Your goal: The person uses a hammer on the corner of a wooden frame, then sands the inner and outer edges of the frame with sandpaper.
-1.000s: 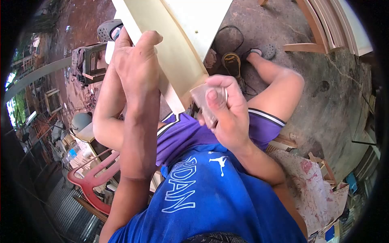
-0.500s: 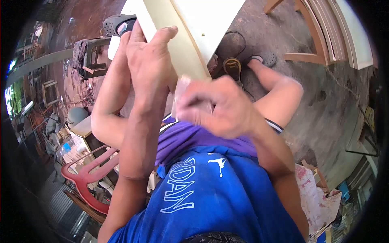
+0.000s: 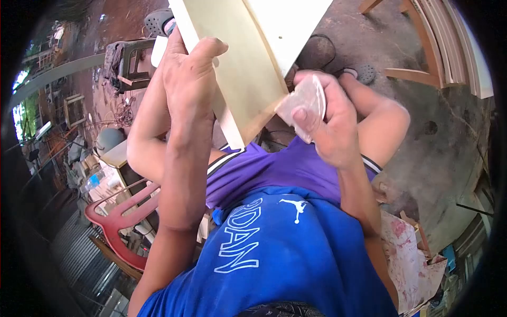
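Right hand [image 3: 325, 124] swung right, clamped on sandpaper [image 3: 303, 100] by board [image 3: 237, 63].

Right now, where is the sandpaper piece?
Head view, right of centre: the sandpaper piece is pinched in the right hand, beside the pale wooden panel that the left hand grips.

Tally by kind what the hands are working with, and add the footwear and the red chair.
hands (left hand, right hand): 2
wooden panel: 1
folded sandpaper: 1
grey clogs: 2
red plastic chair: 1
Total: 7
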A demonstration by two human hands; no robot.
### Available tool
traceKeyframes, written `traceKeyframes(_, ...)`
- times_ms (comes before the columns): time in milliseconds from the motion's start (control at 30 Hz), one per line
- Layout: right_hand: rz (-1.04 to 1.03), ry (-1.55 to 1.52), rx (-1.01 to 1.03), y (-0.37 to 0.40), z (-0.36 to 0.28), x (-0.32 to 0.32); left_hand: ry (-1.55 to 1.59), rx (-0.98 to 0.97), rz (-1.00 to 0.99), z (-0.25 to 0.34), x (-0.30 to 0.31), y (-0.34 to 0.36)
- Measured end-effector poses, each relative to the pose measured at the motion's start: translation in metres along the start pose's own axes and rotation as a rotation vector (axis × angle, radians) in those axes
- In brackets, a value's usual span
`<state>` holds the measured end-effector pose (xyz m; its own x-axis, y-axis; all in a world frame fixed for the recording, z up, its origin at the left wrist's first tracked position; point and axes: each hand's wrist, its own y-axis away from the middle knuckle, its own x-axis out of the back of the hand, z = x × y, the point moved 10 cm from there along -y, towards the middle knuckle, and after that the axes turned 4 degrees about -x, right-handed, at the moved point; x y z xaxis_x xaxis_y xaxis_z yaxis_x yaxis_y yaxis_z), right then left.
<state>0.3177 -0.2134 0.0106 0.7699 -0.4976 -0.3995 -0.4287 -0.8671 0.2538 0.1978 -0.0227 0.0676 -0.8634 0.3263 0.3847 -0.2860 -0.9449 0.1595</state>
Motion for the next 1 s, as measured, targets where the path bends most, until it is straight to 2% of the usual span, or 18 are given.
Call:
traceKeyframes(33, 0.001, -0.013, -0.004, 0.004, 0.003, -0.002, -0.029, -0.008, -0.002, 0.002, 0.001, 0.000)
traceKeyframes(100, -0.136, -0.074, -0.164, 0.012, 0.023, -0.016, -0.067, -0.013, -0.010, 0.003, 0.002, 0.001)
traceKeyframes(167, -0.155, -0.114, -0.106, 0.012, 0.022, -0.029, -0.036, -0.023, -0.011, 0.005, 0.002, 0.002)
traceKeyframes(233, -0.176, -0.289, -0.125, 0.012, 0.015, -0.042, 0.006, -0.005, -0.023, -0.005, 0.005, -0.001)
traceKeyframes(300, -0.174, -0.324, -0.169, 0.015, 0.022, -0.051, 0.050, 0.015, -0.029, -0.017, 0.013, -0.003)
traceKeyframes(367, -0.172, -0.355, -0.213, 0.016, 0.026, -0.058, -0.049, -0.005, -0.054, -0.022, 0.019, -0.005)
traceKeyframes(433, -0.164, -0.352, -0.398, 0.018, 0.039, -0.066, -0.024, -0.011, -0.050, -0.020, 0.018, -0.003)
traceKeyframes(500, -0.187, -0.326, -0.439, 0.018, 0.038, -0.074, 0.002, -0.016, -0.049, -0.019, 0.017, -0.003)
traceKeyframes(567, -0.156, -0.104, -0.426, 0.017, 0.037, -0.072, 0.019, -0.100, -0.089, -0.011, 0.013, -0.003)
traceKeyframes(600, -0.156, -0.101, -0.425, 0.014, 0.050, -0.069, 0.021, -0.100, -0.089, -0.011, 0.014, -0.006)
traceKeyframes(667, 0.086, 0.038, -0.490, 0.008, 0.093, -0.031, -0.073, 0.030, -0.008, -0.025, 0.027, -0.014)
traceKeyframes(767, 0.049, -0.021, -0.511, 0.020, 0.052, -0.057, -0.030, -0.058, -0.109, -0.020, 0.021, -0.008)
traceKeyframes(800, 0.019, -0.071, -0.419, 0.023, 0.039, -0.065, -0.033, -0.034, -0.117, -0.021, 0.017, 0.000)
traceKeyframes(933, 0.169, 0.006, -0.466, 0.002, 0.088, -0.031, 0.024, 0.003, -0.012, -0.006, 0.016, 0.001)
traceKeyframes(1000, 0.135, -0.011, -0.451, 0.017, 0.068, -0.044, 0.006, 0.035, 0.010, -0.015, 0.019, -0.001)
